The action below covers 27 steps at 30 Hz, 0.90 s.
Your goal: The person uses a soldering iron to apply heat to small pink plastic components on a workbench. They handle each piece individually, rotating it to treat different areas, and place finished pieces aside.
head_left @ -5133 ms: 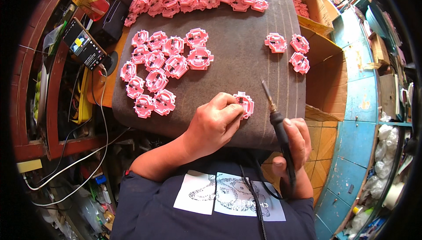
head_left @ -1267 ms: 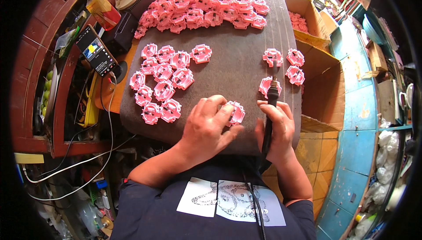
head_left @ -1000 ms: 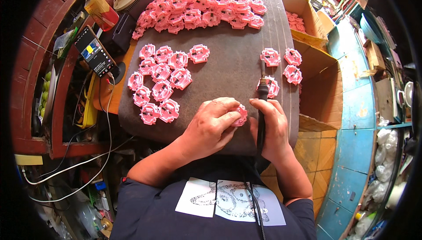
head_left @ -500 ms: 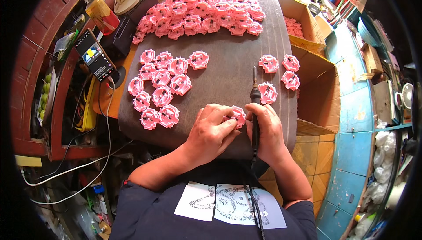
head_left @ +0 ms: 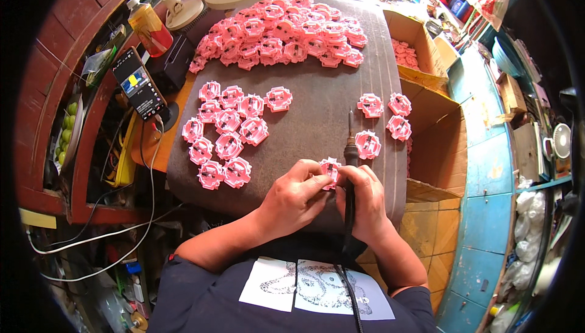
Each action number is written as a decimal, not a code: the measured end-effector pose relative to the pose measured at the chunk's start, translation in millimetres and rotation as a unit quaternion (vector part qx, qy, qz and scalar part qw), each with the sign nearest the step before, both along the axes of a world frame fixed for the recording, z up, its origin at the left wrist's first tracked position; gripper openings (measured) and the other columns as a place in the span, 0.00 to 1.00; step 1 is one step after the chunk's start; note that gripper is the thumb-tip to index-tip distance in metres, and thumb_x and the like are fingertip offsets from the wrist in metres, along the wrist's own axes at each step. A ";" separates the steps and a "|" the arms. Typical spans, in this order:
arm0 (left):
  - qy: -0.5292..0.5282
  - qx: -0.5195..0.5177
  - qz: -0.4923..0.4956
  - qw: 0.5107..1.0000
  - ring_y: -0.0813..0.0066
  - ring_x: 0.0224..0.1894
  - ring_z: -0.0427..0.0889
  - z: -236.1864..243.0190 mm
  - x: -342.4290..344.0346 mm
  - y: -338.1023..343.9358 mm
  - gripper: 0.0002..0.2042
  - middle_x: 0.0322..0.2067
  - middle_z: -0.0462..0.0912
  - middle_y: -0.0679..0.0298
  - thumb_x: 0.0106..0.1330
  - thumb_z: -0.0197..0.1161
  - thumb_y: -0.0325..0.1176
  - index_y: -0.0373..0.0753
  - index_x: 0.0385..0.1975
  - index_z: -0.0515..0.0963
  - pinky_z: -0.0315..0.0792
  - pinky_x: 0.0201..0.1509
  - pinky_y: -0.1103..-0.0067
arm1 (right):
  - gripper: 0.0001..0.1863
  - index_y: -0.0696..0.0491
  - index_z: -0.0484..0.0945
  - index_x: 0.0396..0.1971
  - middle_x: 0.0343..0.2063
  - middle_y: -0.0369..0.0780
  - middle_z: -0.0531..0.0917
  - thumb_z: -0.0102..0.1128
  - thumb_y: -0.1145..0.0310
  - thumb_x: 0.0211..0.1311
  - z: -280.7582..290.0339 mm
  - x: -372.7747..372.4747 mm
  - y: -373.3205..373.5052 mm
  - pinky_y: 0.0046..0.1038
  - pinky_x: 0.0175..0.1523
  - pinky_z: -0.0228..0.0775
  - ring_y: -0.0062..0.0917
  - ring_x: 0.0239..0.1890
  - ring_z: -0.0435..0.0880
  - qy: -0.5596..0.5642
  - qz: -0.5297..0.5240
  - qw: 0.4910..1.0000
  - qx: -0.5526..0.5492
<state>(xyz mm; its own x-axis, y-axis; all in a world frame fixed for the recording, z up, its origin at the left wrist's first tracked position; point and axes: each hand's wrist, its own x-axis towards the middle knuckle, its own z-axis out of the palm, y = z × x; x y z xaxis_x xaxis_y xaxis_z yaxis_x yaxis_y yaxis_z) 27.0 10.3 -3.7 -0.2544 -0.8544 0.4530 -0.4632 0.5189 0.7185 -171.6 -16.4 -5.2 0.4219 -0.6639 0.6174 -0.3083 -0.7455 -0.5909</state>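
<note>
Head view, lower centre — left hand [head_left: 294, 194] pinched a pink part [head_left: 329, 172]; right hand [head_left: 367, 204] clamped round a soldering iron [head_left: 350, 155] — tip upward.

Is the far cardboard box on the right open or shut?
Open: nothing covers the top of the cardboard box, and pink pieces show inside.

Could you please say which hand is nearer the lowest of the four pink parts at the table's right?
Right: the right hand, gripping the soldering iron, is just below that lowest part; the left hand, farther to the left, holds another pink part.
</note>
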 end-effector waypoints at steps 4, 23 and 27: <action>-0.003 0.009 -0.010 1.000 0.58 0.42 0.87 -4.5 -1.4 -5.5 0.14 0.43 0.82 0.55 0.61 0.73 0.20 0.36 0.47 0.85 0.82 0.45 0.69 | 0.30 0.59 0.73 0.59 0.38 0.48 0.83 0.66 0.87 0.54 -1.8 4.8 1.9 0.41 0.42 0.73 0.44 0.33 0.80 -0.026 -0.018 0.999 0.019; -0.016 0.032 0.006 0.999 0.56 0.43 0.88 -0.4 0.2 -14.4 0.12 0.42 0.84 0.56 0.61 0.72 0.20 0.38 0.43 0.86 0.83 0.45 0.68 | 0.28 0.59 0.79 0.55 0.46 0.50 0.87 0.69 0.79 0.50 -16.3 2.4 9.2 0.45 0.51 0.78 0.48 0.41 0.85 0.007 -0.025 0.996 -0.083; -0.015 0.021 0.006 1.000 0.55 0.42 0.88 0.0 -0.5 -14.7 0.13 0.42 0.84 0.56 0.60 0.73 0.21 0.37 0.44 0.85 0.83 0.45 0.68 | 0.29 0.58 0.78 0.55 0.44 0.49 0.86 0.70 0.80 0.48 -17.1 2.4 7.4 0.45 0.49 0.77 0.47 0.38 0.84 0.009 -0.026 0.997 -0.072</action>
<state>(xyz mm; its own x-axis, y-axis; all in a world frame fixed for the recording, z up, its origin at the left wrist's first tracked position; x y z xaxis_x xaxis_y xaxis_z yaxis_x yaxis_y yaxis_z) 26.5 -4.4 -3.7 -0.2574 -0.8757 0.4086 -0.4905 0.4827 0.7255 -169.2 -9.1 -22.3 0.4013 -0.5897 0.7008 -0.3583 -0.8053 -0.4724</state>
